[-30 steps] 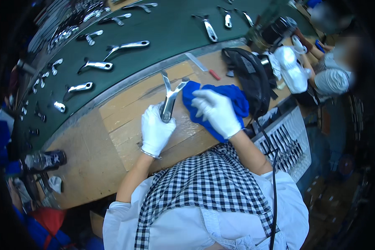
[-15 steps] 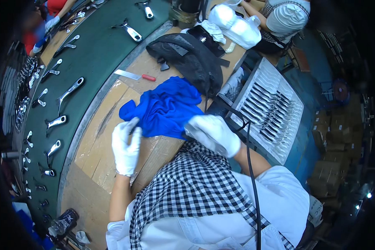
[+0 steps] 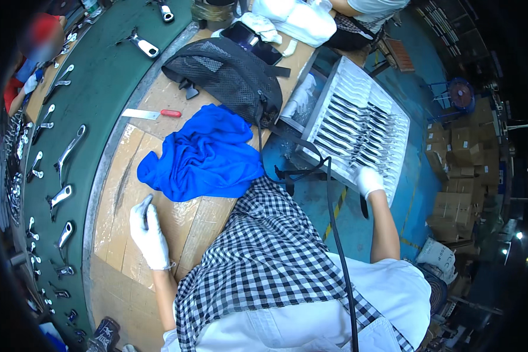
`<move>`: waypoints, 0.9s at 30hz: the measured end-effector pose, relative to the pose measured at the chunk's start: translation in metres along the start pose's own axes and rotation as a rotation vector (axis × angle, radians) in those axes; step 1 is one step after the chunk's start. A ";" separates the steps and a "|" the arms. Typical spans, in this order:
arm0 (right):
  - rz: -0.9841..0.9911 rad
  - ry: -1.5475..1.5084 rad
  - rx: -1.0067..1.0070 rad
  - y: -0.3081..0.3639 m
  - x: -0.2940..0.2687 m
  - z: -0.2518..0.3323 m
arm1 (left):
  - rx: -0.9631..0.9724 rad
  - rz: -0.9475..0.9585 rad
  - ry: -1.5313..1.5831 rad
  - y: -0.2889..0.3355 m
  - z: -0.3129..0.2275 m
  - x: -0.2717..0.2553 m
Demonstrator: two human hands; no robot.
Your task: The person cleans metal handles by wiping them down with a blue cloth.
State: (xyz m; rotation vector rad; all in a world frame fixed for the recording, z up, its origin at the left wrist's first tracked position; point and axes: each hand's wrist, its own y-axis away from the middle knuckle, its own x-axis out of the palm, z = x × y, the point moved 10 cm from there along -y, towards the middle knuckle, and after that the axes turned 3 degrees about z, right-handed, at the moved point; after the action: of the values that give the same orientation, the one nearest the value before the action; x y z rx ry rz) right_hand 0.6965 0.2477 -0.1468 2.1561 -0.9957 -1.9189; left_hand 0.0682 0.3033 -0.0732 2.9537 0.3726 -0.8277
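My left hand (image 3: 149, 237), in a white glove with greyed fingertips, is held over the cardboard-covered bench (image 3: 185, 220); its fingers are extended and nothing shows in them. My right hand (image 3: 369, 180), also gloved, is at the near edge of a white tray (image 3: 358, 79) on the right. It is closed around a wrench (image 3: 364, 208), whose dark, slim end sticks out below the glove; the rest is hidden. Rows of shiny wrenches (image 3: 358, 126) lie in the tray's wavy slots. A crumpled blue cloth (image 3: 208, 155) rests on the bench beyond my left hand.
On the left, a green conveyor belt (image 3: 120, 76) carries several metal wrenches. A red-handled blade (image 3: 152, 114) and a black mesh bag (image 3: 223, 73) lie on the bench. A black strap (image 3: 334, 223) hangs before me. Co-workers are at the far left and far side; cardboard boxes (image 3: 457, 199) stand right.
My right hand has swung right from beside the blue cloth to the tray. My left hand has dropped slightly nearer to me. The whole view has turned toward the right.
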 end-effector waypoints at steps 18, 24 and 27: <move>0.188 -1.918 0.619 -0.084 0.171 -0.047 | -0.091 -0.008 0.036 0.006 0.012 -0.012; 0.351 -1.098 0.210 -0.041 0.050 0.007 | -0.045 -0.023 -0.015 0.012 0.010 -0.009; 0.641 -0.756 -0.139 0.027 -0.012 0.104 | -0.080 -0.013 0.031 0.013 0.001 -0.008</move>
State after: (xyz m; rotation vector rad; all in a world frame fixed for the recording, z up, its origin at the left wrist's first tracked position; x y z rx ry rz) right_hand 0.5904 0.2688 -0.1449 0.8243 -1.3617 -2.3266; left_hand 0.0647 0.2885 -0.0700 2.8960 0.4166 -0.7512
